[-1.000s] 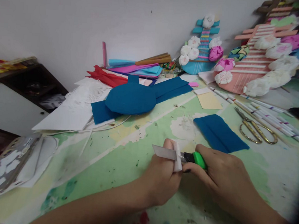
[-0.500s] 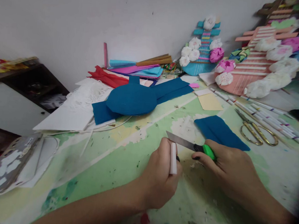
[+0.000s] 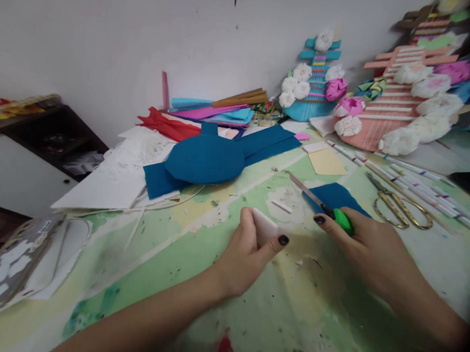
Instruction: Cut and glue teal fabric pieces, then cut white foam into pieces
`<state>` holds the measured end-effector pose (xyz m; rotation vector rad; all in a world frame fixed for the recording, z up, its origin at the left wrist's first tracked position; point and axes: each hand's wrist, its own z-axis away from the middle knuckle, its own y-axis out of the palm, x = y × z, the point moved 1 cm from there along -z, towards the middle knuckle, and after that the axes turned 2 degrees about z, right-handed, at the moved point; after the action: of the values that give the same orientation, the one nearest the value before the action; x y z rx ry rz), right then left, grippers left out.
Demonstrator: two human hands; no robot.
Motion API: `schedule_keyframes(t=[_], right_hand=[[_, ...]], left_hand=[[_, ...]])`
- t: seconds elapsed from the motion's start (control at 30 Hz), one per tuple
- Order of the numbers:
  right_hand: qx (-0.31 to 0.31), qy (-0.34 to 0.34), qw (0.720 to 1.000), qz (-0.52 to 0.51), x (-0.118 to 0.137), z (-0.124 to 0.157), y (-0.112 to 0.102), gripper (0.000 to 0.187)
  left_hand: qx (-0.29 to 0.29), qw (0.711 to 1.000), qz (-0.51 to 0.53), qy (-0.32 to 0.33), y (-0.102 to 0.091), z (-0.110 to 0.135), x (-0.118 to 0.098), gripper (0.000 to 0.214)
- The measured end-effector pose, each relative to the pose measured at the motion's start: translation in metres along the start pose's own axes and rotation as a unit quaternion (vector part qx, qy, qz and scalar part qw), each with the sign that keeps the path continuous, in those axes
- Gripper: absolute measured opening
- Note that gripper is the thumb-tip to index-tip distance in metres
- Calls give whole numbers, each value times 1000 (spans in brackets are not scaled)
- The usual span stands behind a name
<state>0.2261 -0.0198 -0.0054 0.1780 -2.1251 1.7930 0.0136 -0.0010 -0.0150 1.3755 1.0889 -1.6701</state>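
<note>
the white piece [image 3: 267,226] is in the left hand [image 3: 243,257], pinched between thumb and fingers. the right hand [image 3: 374,253] is wrapped around the green handle of a knife [image 3: 326,208], its blade apart from the white piece. a thin white strip [image 3: 282,206] lies on the table [image 3: 151,277] nearby. gold scissors [image 3: 402,205] lie past the right hand.

Green knife handle [image 3: 344,222], white piece [image 3: 264,226]

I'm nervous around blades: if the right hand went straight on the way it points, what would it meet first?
Likely the long, flat, dark-blue strip, touched first by the green-handled knife in the right hand; depth is unclear, so it may pass above.
</note>
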Motion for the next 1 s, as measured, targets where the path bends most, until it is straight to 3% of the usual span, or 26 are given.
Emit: schedule_keyframes(t=[0.13, 0.37, 0.73, 1.0], right_hand=[[-6, -13, 1000, -9, -1, 0, 1, 55], [-22, -27, 999, 30, -2, 3, 1, 43], [33, -7, 999, 8, 2, 3, 0, 44], [49, -23, 998, -11, 8, 4, -1, 53]], left_hand=[[1, 996, 49, -79, -1, -7, 6, 38], [1, 983, 180, -45, 0, -14, 11, 27], [-8, 991, 128, -37, -4, -17, 7, 24], [-4, 986, 161, -43, 3, -12, 4, 13]])
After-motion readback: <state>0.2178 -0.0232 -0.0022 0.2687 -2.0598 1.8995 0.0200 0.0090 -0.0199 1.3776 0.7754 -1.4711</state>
